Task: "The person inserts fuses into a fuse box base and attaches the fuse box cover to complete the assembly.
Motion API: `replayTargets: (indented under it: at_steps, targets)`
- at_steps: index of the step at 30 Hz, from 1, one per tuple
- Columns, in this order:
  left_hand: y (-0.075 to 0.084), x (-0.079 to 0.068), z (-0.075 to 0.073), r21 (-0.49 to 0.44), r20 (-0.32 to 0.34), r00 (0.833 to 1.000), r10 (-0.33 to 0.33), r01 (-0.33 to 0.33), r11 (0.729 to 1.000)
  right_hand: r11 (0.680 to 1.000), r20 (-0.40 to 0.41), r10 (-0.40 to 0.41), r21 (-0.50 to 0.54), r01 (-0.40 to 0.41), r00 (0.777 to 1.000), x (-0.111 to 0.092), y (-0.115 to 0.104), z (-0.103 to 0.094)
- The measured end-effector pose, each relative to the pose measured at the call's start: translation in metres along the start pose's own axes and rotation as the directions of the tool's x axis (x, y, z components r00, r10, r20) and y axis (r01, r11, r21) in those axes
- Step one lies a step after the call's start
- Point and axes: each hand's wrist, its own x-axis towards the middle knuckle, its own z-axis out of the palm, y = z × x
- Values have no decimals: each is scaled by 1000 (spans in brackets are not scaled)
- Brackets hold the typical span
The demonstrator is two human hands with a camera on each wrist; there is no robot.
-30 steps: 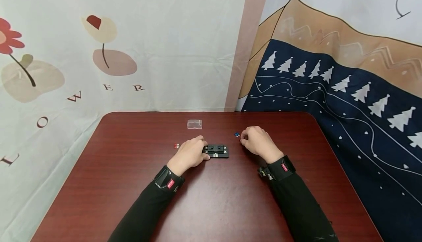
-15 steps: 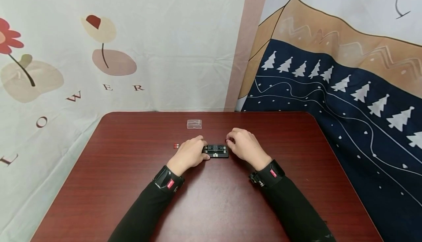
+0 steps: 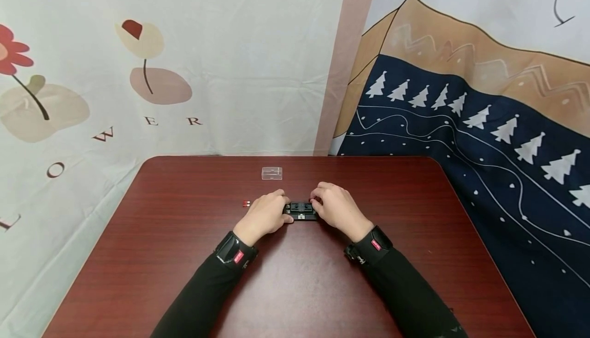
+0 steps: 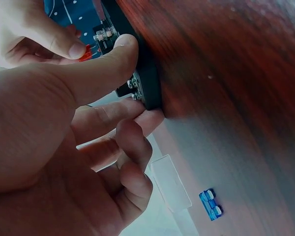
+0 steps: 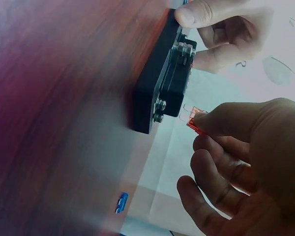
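My left hand (image 3: 265, 216) grips the left end of a black fuse holder (image 3: 301, 210), thumb on its near edge and fingers on its far edge. Metal screws show on the holder (image 5: 160, 88) in the right wrist view. Between thumb and forefinger, my right hand (image 3: 338, 207) pinches a red blade fuse (image 5: 195, 120), its metal prongs pointing at the holder close to its right end. In the left wrist view this red fuse (image 4: 86, 53) is partly hidden behind the right hand's fingertips.
Toward the back of the table (image 3: 295, 287) lies a clear plastic cover (image 3: 272, 173). A small red piece with pale tips (image 3: 246, 204) rests left of the left hand. One small blue piece (image 5: 121, 202) shows in the right wrist view, a blue fuse (image 4: 211, 204) in the left.
My right hand has moved left, from beside the small blue piece to the holder's right end. That blue piece is now hidden in the head view. The left hand stays put on the holder.
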Motion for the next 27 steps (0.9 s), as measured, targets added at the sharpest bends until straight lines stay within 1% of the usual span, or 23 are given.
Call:
replayTargets:
  at_steps: [6, 12, 18, 27]
  targets:
    - [0, 0, 0, -8, -1, 1000, -5, 5, 1000, 1000, -19, -27, -7, 27, 999, 1, 0, 4]
    - [1, 0, 0, -6, -12, 1000, 4, -4, 1000, 999, -35, -39, 1, 39, 999, 0, -2, 6]
    - [0, -1, -1, -5, -18, 1000, 12, -12, 1000, 999, -34, -44, -3, 44, 998, 1, -4, 8]
    - [-1, 1, -1, 3, -3, 1000, 9, -9, 1000, 999, -21, -52, -19, 51, 998, 2, -3, 12]
